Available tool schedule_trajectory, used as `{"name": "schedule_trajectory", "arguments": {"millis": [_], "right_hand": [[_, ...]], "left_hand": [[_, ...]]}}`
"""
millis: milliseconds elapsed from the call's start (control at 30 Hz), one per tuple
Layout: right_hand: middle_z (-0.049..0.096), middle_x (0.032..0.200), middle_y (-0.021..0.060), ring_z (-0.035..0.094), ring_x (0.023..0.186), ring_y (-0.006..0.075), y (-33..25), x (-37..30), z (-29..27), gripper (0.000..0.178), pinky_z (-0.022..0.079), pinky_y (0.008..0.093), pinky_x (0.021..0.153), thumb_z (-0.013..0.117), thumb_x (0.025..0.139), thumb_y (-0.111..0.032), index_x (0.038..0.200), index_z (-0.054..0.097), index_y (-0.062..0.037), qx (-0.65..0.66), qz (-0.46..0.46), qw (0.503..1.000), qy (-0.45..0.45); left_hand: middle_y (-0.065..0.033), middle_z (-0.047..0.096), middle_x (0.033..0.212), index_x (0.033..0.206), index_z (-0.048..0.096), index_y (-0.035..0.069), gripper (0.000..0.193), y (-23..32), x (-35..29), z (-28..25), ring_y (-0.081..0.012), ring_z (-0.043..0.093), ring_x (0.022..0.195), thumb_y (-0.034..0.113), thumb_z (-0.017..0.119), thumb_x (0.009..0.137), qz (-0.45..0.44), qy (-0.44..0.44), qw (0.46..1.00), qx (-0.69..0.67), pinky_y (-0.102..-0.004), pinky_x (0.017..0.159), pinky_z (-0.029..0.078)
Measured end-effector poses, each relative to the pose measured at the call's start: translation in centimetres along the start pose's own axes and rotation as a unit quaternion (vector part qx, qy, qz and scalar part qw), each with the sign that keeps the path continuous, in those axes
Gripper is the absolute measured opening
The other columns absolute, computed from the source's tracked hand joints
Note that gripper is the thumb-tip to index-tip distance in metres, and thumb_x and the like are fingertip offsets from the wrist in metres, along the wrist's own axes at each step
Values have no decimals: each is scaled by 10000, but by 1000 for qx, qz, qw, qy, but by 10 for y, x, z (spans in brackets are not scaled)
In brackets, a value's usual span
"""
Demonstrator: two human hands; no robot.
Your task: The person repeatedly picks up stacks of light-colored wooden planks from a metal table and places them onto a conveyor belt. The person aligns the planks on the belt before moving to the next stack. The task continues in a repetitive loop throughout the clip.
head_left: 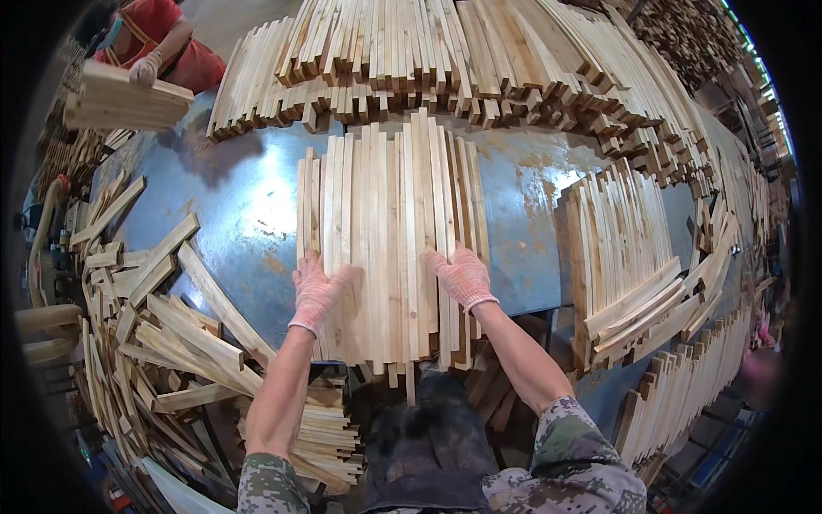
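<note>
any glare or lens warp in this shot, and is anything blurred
Head view: bright glare patches on the blue metal table; fisheye bends the far slat stacks into an arc, corners black; gloved left hand, right hand and the slat row look sharp.

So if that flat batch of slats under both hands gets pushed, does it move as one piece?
Probably not: the wooden slats lie loose side by side, so they would likely fan apart. Each looks stiff, not floppy. The metal tabletop looks smooth, so they should slide.

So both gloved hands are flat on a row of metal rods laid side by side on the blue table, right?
Not rods: the head view shows the left hand and right hand flat on a row of wooden slats laid side by side on the blue table.
</note>
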State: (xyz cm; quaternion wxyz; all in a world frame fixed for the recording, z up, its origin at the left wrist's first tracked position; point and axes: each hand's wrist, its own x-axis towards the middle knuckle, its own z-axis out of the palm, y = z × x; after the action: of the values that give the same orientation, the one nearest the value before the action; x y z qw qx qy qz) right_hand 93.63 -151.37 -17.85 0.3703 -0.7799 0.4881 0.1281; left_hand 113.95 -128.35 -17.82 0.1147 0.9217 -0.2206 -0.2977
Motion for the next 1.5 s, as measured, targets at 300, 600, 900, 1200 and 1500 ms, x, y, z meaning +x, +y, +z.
{"name": "schedule_trajectory", "arguments": {"millis": [300,600,900,1200,1500], "right_hand": [[757,1198,212,710,1128,407,7,-18,-3,701,548,484,958,681,908,-652,1306,706,-75,69,-60,994,51],[799,1062,122,731,962,236,-9,-116,-1,436,566,406,875,754,945,-362,1219,744,-23,209,-135,966,69],[759,1038,71,689,929,165,-94,-213,55,321,575,349,810,722,1001,-138,1268,676,34,319,-262,899,-145],[762,1116,113,706,967,188,-183,-438,209,414,579,331,870,817,895,-47,1262,652,51,255,-433,785,-363],[795,1118,158,773,991,288,-157,-714,359,558,603,358,919,855,902,-350,1297,650,-12,20,-523,689,-501]], "left_hand": [[-198,699,1294,1506,445,-51,864,7,-40,8,-262,689,1157,240,903,833,2,-38,892,-450,-367,1010,555],[-107,706,1333,1523,491,0,796,-19,-152,-31,-209,658,1206,210,882,862,45,-15,900,-433,-349,1041,537],[-114,657,1374,1654,318,38,957,-117,-329,-27,-195,641,1233,86,840,853,-16,240,802,-547,-351,1055,532],[-44,723,1178,1632,400,106,804,-255,-611,-1,-114,660,1000,121,806,938,-109,431,672,-592,-294,887,565],[-125,679,1370,1546,500,28,799,-385,-893,85,-228,657,1186,307,854,887,-207,528,602,-562,-385,1045,529]]}}
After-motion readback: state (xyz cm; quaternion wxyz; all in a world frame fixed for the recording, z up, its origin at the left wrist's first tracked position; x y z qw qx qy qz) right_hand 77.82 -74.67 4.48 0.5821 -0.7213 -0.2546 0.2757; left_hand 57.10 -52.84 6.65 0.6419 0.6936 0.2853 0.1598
